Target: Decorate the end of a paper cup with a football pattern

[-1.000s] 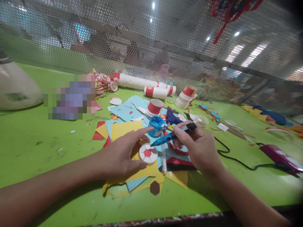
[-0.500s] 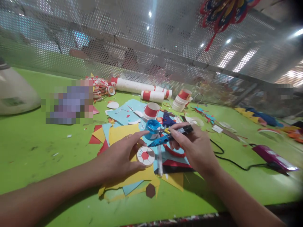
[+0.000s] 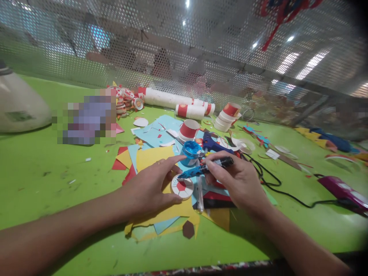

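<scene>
Between the thumb and fingers of my left hand (image 3: 152,188) is a small white disc (image 3: 187,190) with a red hexagon at its centre, dark lines running outward and some blue dots near its upper left. My right hand (image 3: 232,176) grips a black marker pen (image 3: 220,164) whose front end is smeared with blue paint. The pen's tip meets the disc's upper part, or hovers just over it; I cannot tell which. Just behind stands an open jar of blue paint (image 3: 191,158). Yellow paper (image 3: 155,161) lies under the left hand.
Behind the jar are an upturned red-and-white paper cup (image 3: 188,129) and a blue glue gun (image 3: 215,143). Stacked cups (image 3: 227,118) stand farther back, before a perforated metal screen (image 3: 161,50). A black cable (image 3: 287,197) leads to a purple power strip (image 3: 342,193) at right.
The pen tip has come from the disc's upper right edge onto its upper part, by the blue dots. The whole view has shifted slightly, with the table things appearing a little farther right.
</scene>
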`<state>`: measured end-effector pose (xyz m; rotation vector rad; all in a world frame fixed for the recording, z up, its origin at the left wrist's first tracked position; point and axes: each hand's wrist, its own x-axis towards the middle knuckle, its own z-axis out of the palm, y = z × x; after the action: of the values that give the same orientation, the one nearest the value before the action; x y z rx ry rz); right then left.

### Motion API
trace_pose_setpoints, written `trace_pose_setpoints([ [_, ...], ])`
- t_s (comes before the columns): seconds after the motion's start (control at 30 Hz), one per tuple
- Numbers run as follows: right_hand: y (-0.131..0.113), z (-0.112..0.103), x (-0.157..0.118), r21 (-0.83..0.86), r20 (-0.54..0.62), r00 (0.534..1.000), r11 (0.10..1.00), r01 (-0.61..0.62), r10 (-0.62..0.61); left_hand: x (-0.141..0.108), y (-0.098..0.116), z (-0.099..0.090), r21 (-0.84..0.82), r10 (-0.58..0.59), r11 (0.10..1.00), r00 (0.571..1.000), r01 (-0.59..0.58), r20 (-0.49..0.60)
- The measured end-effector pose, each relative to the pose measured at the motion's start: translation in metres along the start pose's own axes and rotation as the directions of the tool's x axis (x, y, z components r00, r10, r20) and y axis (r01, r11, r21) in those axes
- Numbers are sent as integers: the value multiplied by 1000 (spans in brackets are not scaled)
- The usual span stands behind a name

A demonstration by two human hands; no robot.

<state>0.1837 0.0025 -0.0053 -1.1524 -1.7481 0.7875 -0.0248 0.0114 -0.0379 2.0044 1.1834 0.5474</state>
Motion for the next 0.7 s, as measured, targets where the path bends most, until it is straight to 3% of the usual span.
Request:
trace_pose_setpoints([
  [0.4,5,1,-1,-115,-15,995,989,94,-97,1,-1,2,-36,21,999,999,-23,-40],
  [0.7,4,3,-3,-138,-22,996,987,88,-92,1,-2,3,-25,24,999,999,-25,-40],
])
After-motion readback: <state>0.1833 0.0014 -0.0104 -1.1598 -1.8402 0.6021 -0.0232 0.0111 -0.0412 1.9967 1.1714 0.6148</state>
